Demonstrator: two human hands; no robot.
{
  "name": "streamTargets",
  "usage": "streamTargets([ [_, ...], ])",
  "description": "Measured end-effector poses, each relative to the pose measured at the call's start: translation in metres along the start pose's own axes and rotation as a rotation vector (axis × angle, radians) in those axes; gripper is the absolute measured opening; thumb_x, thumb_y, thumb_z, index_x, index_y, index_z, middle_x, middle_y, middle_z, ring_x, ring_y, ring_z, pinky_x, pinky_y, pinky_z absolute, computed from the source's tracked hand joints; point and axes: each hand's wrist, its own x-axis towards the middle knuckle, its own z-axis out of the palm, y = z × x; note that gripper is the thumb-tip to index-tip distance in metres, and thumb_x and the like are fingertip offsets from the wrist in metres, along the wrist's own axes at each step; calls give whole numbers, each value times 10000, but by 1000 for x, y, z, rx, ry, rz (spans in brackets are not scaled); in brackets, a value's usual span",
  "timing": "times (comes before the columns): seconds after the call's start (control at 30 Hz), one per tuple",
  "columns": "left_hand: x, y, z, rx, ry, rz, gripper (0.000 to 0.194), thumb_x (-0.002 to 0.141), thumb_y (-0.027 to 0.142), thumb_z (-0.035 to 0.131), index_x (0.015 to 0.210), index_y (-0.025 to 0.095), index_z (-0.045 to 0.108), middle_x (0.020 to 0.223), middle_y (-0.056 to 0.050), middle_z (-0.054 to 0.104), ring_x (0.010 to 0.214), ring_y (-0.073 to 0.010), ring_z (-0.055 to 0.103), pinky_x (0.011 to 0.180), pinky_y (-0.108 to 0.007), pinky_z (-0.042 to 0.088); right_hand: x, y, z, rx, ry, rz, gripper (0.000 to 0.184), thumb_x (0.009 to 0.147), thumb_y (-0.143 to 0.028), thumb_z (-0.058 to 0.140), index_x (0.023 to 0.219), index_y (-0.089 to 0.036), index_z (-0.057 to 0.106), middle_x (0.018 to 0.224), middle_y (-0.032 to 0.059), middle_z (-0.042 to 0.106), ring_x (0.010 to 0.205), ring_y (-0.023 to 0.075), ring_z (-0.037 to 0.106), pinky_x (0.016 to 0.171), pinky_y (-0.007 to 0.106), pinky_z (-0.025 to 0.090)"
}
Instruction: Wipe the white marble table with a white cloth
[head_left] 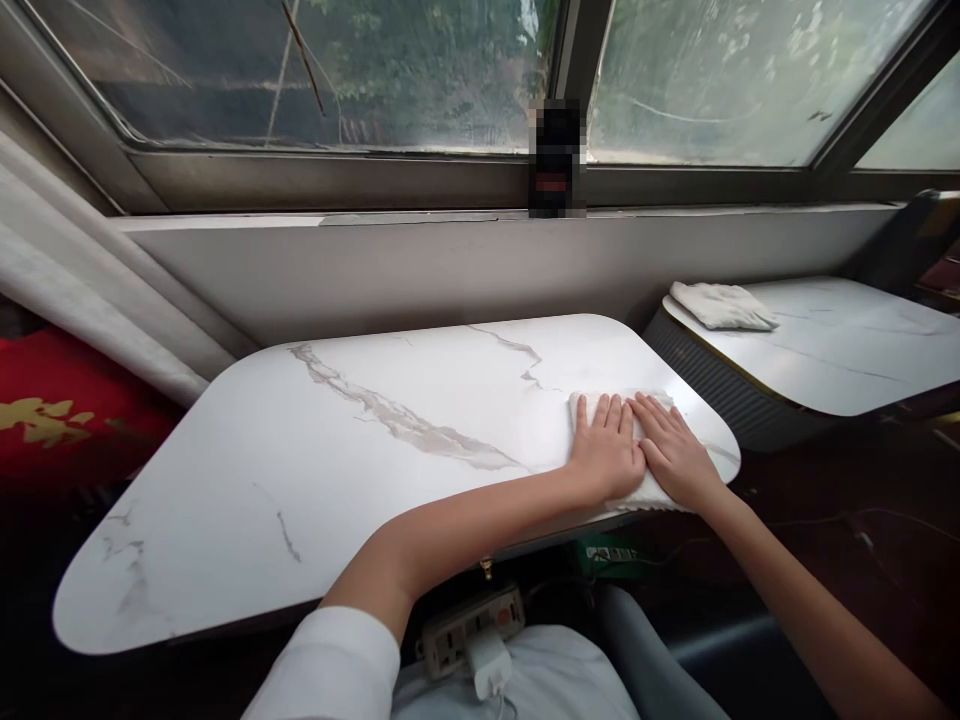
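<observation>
A folded white cloth lies flat near the right end of a white marble-patterned table. On its left part rests my left hand, palm down with the fingers stretched out. My right hand presses flat on the cloth's right part, fingers extended, its thumb side touching my left hand. Both hands cover much of the cloth. Its back edge shows above the fingertips, and its front edge hangs about level with the table's near rim.
A second marble-patterned table at the right bears another folded cloth. Beneath the near edge is a power strip with a white plug. A window sill runs behind; a pale curtain and red fabric are at left.
</observation>
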Motion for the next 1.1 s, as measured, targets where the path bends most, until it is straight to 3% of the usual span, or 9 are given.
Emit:
streamTargets([
  [0.13,27,-41,-1,15,32,-38,549,927,318,211,1422,91,279,1500,-88,242,1386,-206,161,1128,-480,35,51,-10,11,6,-21,25,545,861,-200,245,1373,-82,391,1445,110,375,1347,216,296,1101,442,255],
  [0.4,109,-146,-9,45,60,-165,541,920,296,240,1422,97,286,1491,-89,266,1377,-190,194,1128,-456,43,194,-22,45,57,-37,-15,536,857,-186,259,1359,-67,404,1442,131,374,1341,227,306,1097,443,241],
  [0.57,131,-178,-12,71,96,-242,534,921,283,236,1419,100,295,1487,-90,276,1379,-184,187,1129,-450,34,239,-26,56,107,-47,-38,535,858,-190,261,1366,-90,399,1450,106,368,1343,202,303,1106,415,225],
  [0.7,133,-180,-11,75,112,-252,528,922,298,242,1416,122,308,1489,-83,274,1378,-181,190,1130,-447,35,241,-23,61,129,-7,-61,524,860,-193,258,1351,-108,423,1438,99,390,1337,199,316,1102,417,238],
  [0.87,119,-168,-12,78,97,-264,528,928,305,244,1414,110,308,1491,-106,262,1382,-193,180,1126,-464,37,222,-26,57,113,-1,-83,530,862,-186,250,1355,-84,414,1443,106,377,1343,203,304,1106,407,237],
  [0.97,94,-153,-15,85,88,-245,528,933,300,240,1414,91,302,1490,-124,258,1382,-212,178,1123,-482,39,196,-32,49,90,-24,-120,538,865,-189,248,1373,-73,386,1455,117,351,1352,210,281,1105,424,241],
  [1.1,38,-123,-21,73,47,-160,537,939,312,238,1425,87,274,1495,-121,243,1389,-224,147,1126,-490,23,132,-49,37,74,-20,-178,550,883,-208,234,1404,-57,327,1465,138,320,1366,229,240,1104,471,240],
])
